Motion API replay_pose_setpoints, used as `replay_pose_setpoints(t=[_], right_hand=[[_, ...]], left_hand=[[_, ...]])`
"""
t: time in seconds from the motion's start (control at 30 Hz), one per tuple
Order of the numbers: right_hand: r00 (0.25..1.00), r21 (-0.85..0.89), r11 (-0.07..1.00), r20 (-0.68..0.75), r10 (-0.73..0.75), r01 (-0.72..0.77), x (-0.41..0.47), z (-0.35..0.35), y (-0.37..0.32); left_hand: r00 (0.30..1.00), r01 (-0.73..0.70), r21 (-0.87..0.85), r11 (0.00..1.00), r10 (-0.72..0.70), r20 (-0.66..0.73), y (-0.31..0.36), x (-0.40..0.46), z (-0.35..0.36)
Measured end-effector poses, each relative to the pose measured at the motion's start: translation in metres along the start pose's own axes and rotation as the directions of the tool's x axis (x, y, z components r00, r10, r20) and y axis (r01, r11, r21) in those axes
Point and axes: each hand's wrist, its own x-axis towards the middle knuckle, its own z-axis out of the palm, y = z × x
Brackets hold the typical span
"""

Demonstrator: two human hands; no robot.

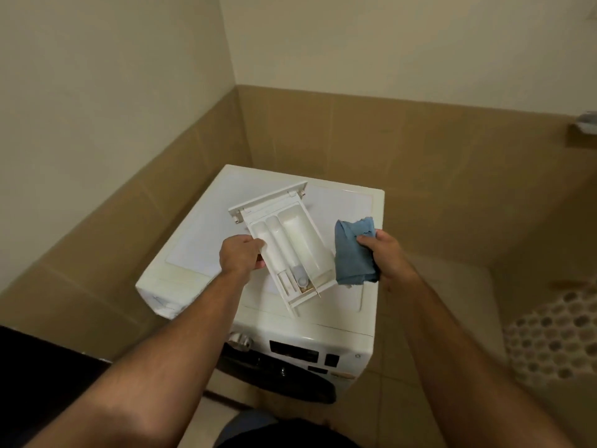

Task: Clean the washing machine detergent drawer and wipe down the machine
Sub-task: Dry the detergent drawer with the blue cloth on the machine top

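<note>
1. Both forearms reach out over the washing machine [339, 321].
2. Left hand [240, 256] grips the drawer [286, 240] tilted, compartments exposed for wiping.
3. Right hand [386, 257] clutches the blue cloth [352, 253] beside it, ready.

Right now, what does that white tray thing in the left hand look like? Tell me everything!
The detergent drawer is a long white tray that looks like plastic, taken out of the washing machine and held tilted above its top. It has three long compartments, a small grey cap and brownish grime near its near end, and a wide front panel at its far end. The left hand grips its left edge. The blue cloth hangs beside it.
</note>
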Motion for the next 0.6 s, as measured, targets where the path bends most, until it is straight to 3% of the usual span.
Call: replay_pose_setpoints(t=[0.33,0.6], right_hand=[[0.998,0.013,0.998,-0.015,0.054,-0.054,0.036,0.041,-0.001],[0.982,0.067,0.997,-0.179,0.061,-0.050,0.060,0.098,-0.001]], left_hand=[[0.999,0.042,0.080,0.996,-0.043,0.006,0.002,0.068,-0.012],[0.961,0.095,0.090,0.991,-0.114,0.253,0.013,0.149,-0.028]])
